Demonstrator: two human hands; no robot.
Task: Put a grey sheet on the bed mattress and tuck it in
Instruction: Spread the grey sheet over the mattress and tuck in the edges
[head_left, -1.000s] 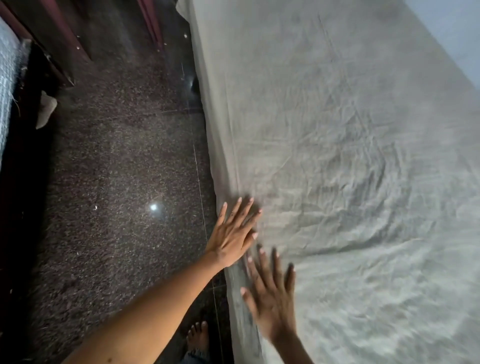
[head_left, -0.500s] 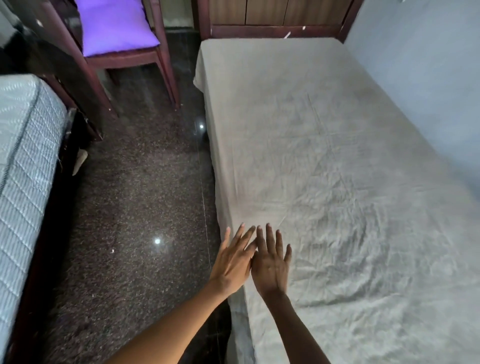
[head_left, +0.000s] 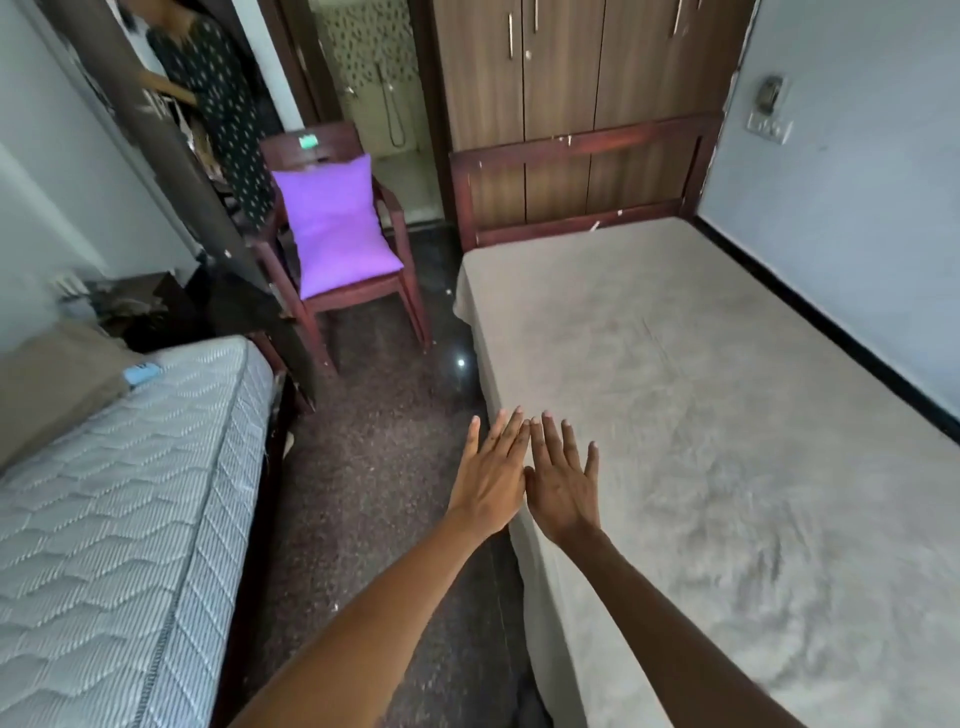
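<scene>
The left hand (head_left: 488, 475) and right hand (head_left: 563, 486) are reaching flat, fingers straight, over the grey sheet (head_left: 685, 405). Rough sliding could be pulling it loose.

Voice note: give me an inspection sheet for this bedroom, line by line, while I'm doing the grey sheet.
Surface: grey sheet spread over the bed, wrinkled toward the near end, draped down the floor side.
Job's things: grey sheet covers the whole top; nothing else.
Clutter: purple cushion on wooden chair; bare quilted mattress at left.
Grips: left hand and right hand flat, fingers straight, side by side at the sheet's floor-side edge, holding nothing.
Cables: nothing seen.
Surroundings: dark speckled floor, wardrobe, blue wall.
</scene>
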